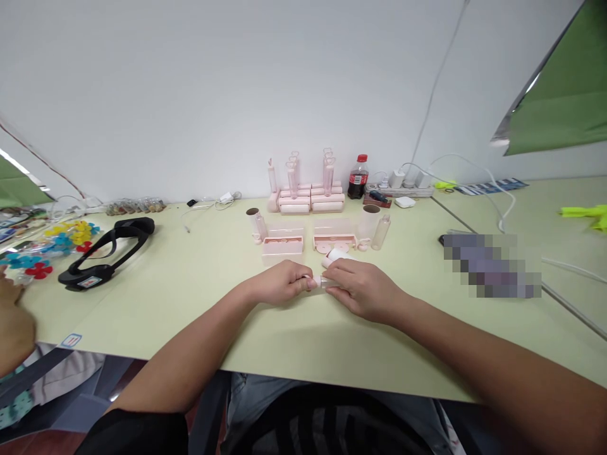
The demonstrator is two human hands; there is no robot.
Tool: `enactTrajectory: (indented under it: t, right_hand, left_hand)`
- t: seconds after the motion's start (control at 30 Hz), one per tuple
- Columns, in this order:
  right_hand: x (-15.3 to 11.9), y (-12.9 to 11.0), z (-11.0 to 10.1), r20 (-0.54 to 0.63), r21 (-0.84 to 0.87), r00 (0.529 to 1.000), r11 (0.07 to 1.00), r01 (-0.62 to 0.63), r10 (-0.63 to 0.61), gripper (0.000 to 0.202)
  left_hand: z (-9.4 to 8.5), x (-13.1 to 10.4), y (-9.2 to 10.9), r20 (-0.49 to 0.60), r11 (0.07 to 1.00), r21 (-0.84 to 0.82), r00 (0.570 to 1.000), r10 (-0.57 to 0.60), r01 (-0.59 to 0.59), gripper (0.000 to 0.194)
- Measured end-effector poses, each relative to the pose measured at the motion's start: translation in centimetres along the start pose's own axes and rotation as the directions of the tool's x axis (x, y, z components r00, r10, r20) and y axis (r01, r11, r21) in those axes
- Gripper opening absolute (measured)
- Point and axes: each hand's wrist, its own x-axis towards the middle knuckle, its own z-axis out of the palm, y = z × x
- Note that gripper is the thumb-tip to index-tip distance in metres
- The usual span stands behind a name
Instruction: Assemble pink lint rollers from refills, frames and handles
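Both hands meet at table centre, the left hand [283, 282] at nine o'clock and the right hand [363, 287] at three o'clock pinching what seems a small clear bottle [324, 281], pink boxes [283, 245] at twelve o'clock.

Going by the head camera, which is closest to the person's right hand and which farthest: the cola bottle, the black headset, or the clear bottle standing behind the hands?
From the right hand:
1. Clear bottle, just behind it, slightly right.
2. Cola bottle, farther back by the wall.
3. Black headset, far off to the left.

Pink boxes [282, 245] — pale green table [190, 297]
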Motion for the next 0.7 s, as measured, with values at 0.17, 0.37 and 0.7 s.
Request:
enactTrajectory:
  t: [0.17,0.37,0.7]
  right_hand:
    - [-0.19,0.12,0.17,-0.030,0.003,1.000,1.000,0.005,-0.005,0.017]
    - [-0.30,0.17,-0.18,-0.038,-0.028,0.999,1.000,0.008,-0.009,0.016]
    - [-0.20,0.08,-0.29,0.009,0.023,0.999,0.999,-0.040,0.040,0.019]
  left_hand:
    - [0.02,0.09,0.15,-0.003,1.000,-0.021,1.000,0.000,0.000,0.038]
    - [0.42,0.25,0.16,-0.017,0.999,-0.039,1.000,0.012,-0.013,0.035]
    - [0.79,0.30,-0.07,-0.029,0.999,-0.044,1.000,0.001,-0.002,0.038]
